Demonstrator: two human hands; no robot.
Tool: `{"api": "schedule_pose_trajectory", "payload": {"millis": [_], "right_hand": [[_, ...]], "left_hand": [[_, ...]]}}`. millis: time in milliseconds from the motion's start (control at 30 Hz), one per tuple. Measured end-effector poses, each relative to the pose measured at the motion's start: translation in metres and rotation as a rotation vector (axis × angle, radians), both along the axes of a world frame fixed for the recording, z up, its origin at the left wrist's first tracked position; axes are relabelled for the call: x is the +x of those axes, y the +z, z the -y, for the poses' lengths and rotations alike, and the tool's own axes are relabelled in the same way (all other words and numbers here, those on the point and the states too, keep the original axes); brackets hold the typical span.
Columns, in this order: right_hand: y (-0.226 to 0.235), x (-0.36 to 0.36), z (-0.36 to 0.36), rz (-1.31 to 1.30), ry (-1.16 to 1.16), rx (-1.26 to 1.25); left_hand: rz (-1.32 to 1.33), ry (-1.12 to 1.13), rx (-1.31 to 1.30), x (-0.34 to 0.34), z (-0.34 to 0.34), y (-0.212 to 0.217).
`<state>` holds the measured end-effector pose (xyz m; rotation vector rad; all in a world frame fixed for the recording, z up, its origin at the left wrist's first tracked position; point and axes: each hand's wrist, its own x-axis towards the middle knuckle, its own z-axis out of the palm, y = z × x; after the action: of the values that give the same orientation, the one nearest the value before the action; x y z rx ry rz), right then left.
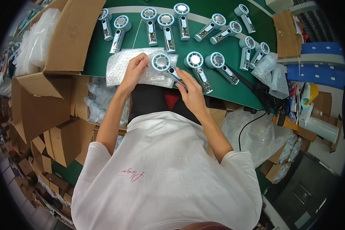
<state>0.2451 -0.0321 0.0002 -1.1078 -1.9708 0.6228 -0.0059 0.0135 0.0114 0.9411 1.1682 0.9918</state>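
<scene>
Right hand (191, 92): fingers clamped on the handle of 1 fan (161, 62), above the right end of the bubble wrap (118, 69), apparently keeping its head face-up. Left hand (134, 73): fingers curled together beside that head. Other fans (194, 59) lie spaced on the counter (230, 53), presumably to avoid contact.

Red lettering (132, 174) is located on the front of the white T-shirt (172, 153), on the body side of the right hand (192, 90) and left hand (136, 69), roughly in line with the latter. It consists of slanted, thin, flowing, handwriting-style script.
</scene>
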Motion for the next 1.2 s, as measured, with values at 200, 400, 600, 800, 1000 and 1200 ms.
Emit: {"api": "schedule_pose_trajectory", "payload": {"millis": [200,400,600,800,1000,1200], "right_hand": [[0.092,-0.005,0.002,0.403,-0.088,-0.126],[0.127,0.044,-0.026,-0.101,-0.074,-0.566],[0.094,0.041,-0.007,-1.602,-0.041,-1.102],[0.163,0.075,0.015,-1.239,0.001,-0.862],[0.203,0.098,0.003,-0.032,-0.615,0.489],[0.187,0.133,-0.033,0.1,-0.354,0.15]], "left_hand": [[-0.873,-0.194,0.809,0.042,-0.005,0.067],[-0.876,-0.229,1.037,0.061,-0.007,0.119],[-0.738,-0.368,1.18,0.123,0.009,0.126],[-0.292,-0.466,1.107,0.142,-0.018,0.168],[-0.064,-0.437,0.927,0.181,-0.036,0.191],[-0.147,-0.43,0.846,0.187,-0.023,0.173]]}}
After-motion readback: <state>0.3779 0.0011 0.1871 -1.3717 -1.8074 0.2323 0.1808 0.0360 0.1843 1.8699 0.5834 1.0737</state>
